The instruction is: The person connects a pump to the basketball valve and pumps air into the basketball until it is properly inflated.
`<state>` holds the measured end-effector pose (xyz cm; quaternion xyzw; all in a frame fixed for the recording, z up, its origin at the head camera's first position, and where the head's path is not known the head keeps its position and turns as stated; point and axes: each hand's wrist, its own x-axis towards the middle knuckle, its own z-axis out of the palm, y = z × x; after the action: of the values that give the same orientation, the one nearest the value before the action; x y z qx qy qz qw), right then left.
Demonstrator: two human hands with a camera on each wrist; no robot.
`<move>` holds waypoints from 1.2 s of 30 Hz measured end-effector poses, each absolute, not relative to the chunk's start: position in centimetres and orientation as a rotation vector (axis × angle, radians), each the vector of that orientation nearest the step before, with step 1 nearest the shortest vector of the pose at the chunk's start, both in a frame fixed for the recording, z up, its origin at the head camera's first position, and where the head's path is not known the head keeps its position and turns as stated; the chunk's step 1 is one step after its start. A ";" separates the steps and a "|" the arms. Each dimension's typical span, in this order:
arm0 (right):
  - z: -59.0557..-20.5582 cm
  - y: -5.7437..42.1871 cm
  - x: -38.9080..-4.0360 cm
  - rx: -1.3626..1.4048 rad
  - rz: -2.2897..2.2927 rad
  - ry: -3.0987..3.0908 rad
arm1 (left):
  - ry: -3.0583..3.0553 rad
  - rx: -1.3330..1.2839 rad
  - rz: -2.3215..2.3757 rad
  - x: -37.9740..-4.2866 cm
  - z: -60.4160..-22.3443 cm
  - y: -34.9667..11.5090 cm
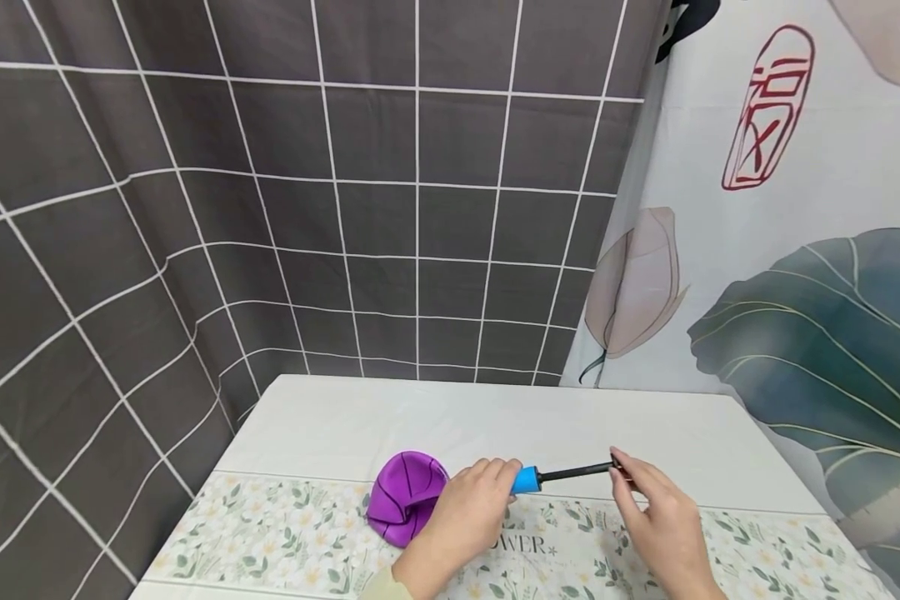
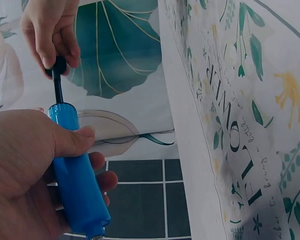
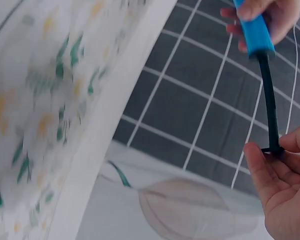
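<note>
My left hand (image 1: pixel 474 502) grips the blue barrel (image 2: pixel 81 192) of a small hand pump, its thumb lying along the side in the left wrist view. A black rod (image 1: pixel 576 472) extends well out of the barrel toward the right. At the rod's end, my right hand (image 1: pixel 666 517) pinches the black handle (image 3: pixel 274 149) between thumb and fingers. The pump is held over the table, with a short metal tip at the barrel's other end in the left wrist view. Beside my left hand lies a crumpled, deflated purple ball (image 1: pixel 399 493) with black lines, partly hidden by that hand.
The white table (image 1: pixel 390 417) carries a floral printed band with lettering. Behind it hangs a dark curtain (image 1: pixel 375 217) with a white grid. To the right is a pale cloth (image 1: pixel 720 317) with large leaf prints.
</note>
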<state>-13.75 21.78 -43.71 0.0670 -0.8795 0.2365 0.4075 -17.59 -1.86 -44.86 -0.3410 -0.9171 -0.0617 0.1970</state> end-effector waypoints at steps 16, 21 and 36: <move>-45.3 19.7 -13.9 0.111 0.627 -2.185 | -2.520 -0.973 -0.173 -17.7 -44.9 -1.8; -45.9 17.6 -14.0 0.232 0.589 -2.194 | -2.491 -0.959 -0.133 -17.6 -44.9 -1.5; -44.8 19.4 -13.9 0.293 0.584 -2.223 | -2.465 -0.962 -0.168 -17.8 -45.0 -2.0</move>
<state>-13.86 19.37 -44.81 0.1160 -0.8790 0.2310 0.4007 -17.81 -2.02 -44.99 -0.3520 -0.9019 -0.0614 0.2425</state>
